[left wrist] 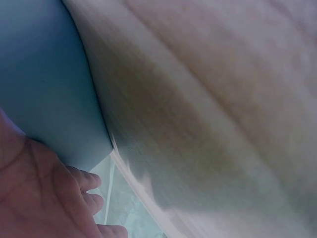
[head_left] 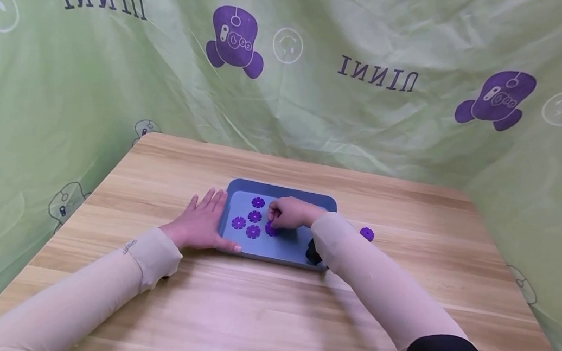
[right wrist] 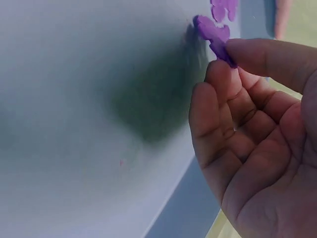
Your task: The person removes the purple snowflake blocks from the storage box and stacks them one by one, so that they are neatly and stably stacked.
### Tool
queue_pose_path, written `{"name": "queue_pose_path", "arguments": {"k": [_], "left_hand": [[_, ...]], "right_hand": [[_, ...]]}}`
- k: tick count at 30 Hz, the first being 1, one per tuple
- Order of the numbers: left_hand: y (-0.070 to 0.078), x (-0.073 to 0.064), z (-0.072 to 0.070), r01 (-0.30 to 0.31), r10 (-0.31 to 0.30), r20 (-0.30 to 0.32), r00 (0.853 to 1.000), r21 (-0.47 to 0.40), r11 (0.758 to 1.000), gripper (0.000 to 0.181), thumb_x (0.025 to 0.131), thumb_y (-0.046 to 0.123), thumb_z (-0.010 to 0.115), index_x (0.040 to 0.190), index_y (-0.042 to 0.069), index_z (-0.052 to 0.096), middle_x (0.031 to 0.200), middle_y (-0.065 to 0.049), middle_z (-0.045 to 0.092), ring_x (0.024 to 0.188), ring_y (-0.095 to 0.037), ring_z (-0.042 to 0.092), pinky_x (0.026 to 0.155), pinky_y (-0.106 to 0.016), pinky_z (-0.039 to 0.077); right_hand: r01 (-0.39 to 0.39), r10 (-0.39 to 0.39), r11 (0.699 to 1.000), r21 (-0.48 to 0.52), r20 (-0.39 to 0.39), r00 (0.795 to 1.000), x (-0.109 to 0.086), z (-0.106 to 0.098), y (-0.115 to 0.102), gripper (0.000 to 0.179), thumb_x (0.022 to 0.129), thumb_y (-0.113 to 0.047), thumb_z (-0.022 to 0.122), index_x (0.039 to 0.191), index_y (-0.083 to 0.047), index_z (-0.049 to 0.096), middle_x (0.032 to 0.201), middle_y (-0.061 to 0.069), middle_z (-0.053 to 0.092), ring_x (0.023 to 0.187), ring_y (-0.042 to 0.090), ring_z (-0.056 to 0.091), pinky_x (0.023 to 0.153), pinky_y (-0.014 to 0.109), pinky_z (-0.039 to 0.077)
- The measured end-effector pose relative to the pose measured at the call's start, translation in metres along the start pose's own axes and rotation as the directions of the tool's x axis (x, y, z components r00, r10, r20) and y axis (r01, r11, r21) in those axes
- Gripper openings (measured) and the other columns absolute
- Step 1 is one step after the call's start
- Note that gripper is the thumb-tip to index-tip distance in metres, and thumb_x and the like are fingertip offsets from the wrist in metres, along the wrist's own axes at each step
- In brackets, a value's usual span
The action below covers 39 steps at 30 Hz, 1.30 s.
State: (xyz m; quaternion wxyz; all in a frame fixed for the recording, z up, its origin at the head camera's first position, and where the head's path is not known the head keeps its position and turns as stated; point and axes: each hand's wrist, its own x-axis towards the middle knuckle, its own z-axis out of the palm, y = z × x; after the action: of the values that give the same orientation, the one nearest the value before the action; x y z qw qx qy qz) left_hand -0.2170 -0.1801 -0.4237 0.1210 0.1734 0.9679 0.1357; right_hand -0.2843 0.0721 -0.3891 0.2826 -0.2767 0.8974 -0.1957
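Observation:
A blue-grey tray [head_left: 275, 258] lies on the table with several purple flower-shaped discs [head_left: 255, 216] flat in its left half. My right hand [head_left: 290, 213] is over the tray and pinches a purple disc [right wrist: 214, 37] between thumb and forefinger. That disc is tilted on edge in the right wrist view, at the tray floor beside the others. At the tray's left side, my left hand [head_left: 201, 224] rests with fingers spread and straight, the thumb along the front rim. The left wrist view shows its palm [left wrist: 42, 193] against the tray's outer wall [left wrist: 54, 99].
One more purple disc [head_left: 367, 234] lies on the wooden table [head_left: 251, 315] to the right of the tray, near the right sleeve. A black object [head_left: 313, 252] sits under the right wrist. Green printed cloth [head_left: 305, 112] hangs behind and beside the table.

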Motion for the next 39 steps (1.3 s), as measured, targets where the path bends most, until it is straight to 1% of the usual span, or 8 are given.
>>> {"name": "queue_pose_path", "arguments": {"k": [3,7,11,15,20,23,27,39], "left_hand": [[0.000,-0.001,0.001,0.000,-0.001,-0.002,1.000,-0.008,1.000,0.148,0.070,0.086,0.070,0.161,-0.009,0.002,0.169,-0.028,0.002,0.156,-0.043,-0.005,0.122,-0.063,-0.004],[0.001,-0.002,0.001,0.000,0.000,-0.008,1.000,-0.009,1.000,0.146,0.071,0.084,0.071,0.161,-0.010,0.003,0.168,-0.028,0.004,0.156,-0.044,-0.004,0.122,-0.064,-0.002],[0.001,-0.002,0.001,0.001,-0.001,-0.009,1.000,-0.013,1.000,0.146,0.072,0.084,0.071,0.161,-0.010,0.004,0.168,-0.029,0.005,0.156,-0.044,-0.003,0.122,-0.064,-0.002],[0.002,-0.002,0.000,-0.001,0.001,-0.005,1.000,-0.020,1.000,0.145,0.072,0.083,0.071,0.161,-0.010,0.004,0.168,-0.029,0.004,0.156,-0.044,-0.004,0.122,-0.064,-0.002],[0.001,-0.001,0.001,0.007,-0.007,0.001,1.000,-0.023,1.000,0.147,0.071,0.084,0.071,0.161,-0.009,0.003,0.169,-0.028,0.004,0.156,-0.043,-0.005,0.122,-0.063,-0.003],[0.001,-0.001,0.001,0.009,-0.009,-0.003,1.000,-0.025,1.000,0.147,0.071,0.083,0.072,0.161,-0.009,0.003,0.169,-0.028,0.004,0.156,-0.043,-0.004,0.122,-0.063,-0.003],[0.001,-0.001,0.001,0.008,-0.008,-0.004,1.000,-0.025,1.000,0.147,0.071,0.083,0.073,0.161,-0.009,0.003,0.169,-0.028,0.005,0.156,-0.043,-0.004,0.122,-0.063,-0.003],[0.003,-0.002,0.000,0.006,-0.006,-0.015,1.000,-0.023,1.000,0.145,0.072,0.081,0.074,0.161,-0.010,0.005,0.168,-0.030,0.007,0.155,-0.046,-0.001,0.121,-0.065,-0.001]], "right_hand": [[0.010,-0.008,0.997,0.072,-0.032,0.999,-0.004,-0.004,0.006,0.006,0.099,-0.005,0.062,0.100,-0.006,0.068,0.083,0.001,0.062,0.074,0.013,0.056,0.068,0.025,0.048],[-0.003,0.018,0.982,0.189,-0.079,0.997,-0.010,-0.009,0.014,0.008,0.101,-0.007,0.064,0.102,-0.004,0.071,0.084,0.002,0.064,0.073,0.013,0.056,0.069,0.025,0.049],[-0.023,0.052,0.954,0.300,-0.088,0.995,-0.017,-0.013,0.019,0.011,0.102,-0.009,0.064,0.106,-0.002,0.073,0.090,0.003,0.068,0.077,0.014,0.057,0.072,0.026,0.051],[-0.004,0.045,0.925,0.380,-0.100,0.994,-0.022,-0.015,0.024,0.013,0.101,-0.006,0.064,0.108,0.001,0.073,0.093,0.004,0.070,0.081,0.014,0.058,0.074,0.027,0.052],[0.007,0.043,0.904,0.426,-0.109,0.993,-0.028,-0.017,0.031,0.010,0.101,-0.005,0.063,0.104,0.001,0.070,0.092,0.005,0.070,0.086,0.017,0.062,0.079,0.030,0.055],[0.004,0.058,0.891,0.454,-0.121,0.991,-0.033,-0.019,0.037,0.009,0.102,-0.005,0.061,0.103,0.001,0.067,0.098,0.010,0.070,0.095,0.024,0.066,0.086,0.036,0.057],[0.004,0.075,0.873,0.488,-0.142,0.987,-0.039,-0.022,0.046,0.010,0.102,-0.004,0.058,0.105,0.002,0.065,0.104,0.015,0.069,0.101,0.029,0.065,0.091,0.043,0.055],[0.008,0.107,0.860,0.511,-0.195,0.975,-0.056,-0.029,0.071,0.016,0.104,-0.012,0.061,0.105,0.003,0.067,0.091,0.006,0.065,0.089,0.023,0.060,0.080,0.037,0.052]]}}
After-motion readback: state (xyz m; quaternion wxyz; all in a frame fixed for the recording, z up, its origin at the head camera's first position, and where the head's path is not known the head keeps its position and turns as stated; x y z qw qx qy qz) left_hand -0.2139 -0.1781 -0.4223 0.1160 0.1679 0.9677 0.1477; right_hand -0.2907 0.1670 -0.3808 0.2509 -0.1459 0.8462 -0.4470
